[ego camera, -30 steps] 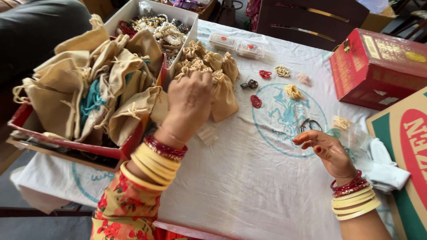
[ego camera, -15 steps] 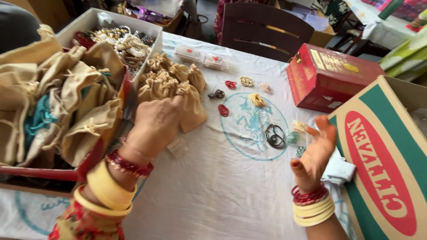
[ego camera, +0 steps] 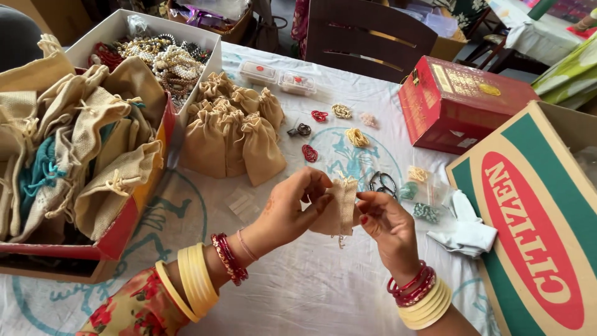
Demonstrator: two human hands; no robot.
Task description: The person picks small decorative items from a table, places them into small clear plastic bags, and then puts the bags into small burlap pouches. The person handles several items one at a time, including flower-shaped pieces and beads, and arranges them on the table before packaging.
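A small beige jute pouch (ego camera: 337,208) hangs between both my hands over the white tablecloth (ego camera: 311,286). My left hand (ego camera: 287,211) pinches its left edge with thumb and fingers. My right hand (ego camera: 387,227) grips its right side. Both wrists wear red and yellow bangles. Behind my hands lies a heap of similar filled pouches (ego camera: 233,127). A pair of scissors (ego camera: 382,183) lies just beyond my right hand.
A red-sided box of empty jute bags (ego camera: 74,149) stands at left, a white box of bead jewellery (ego camera: 158,53) behind it. Small coiled threads (ego camera: 348,124) and two clear cases (ego camera: 277,78) lie mid-table. A red carton (ego camera: 457,102) and a large cardboard box (ego camera: 535,218) stand right.
My left hand has come away from the pouch heap with a pouch. My right hand moved in from the right and took hold of its other side.
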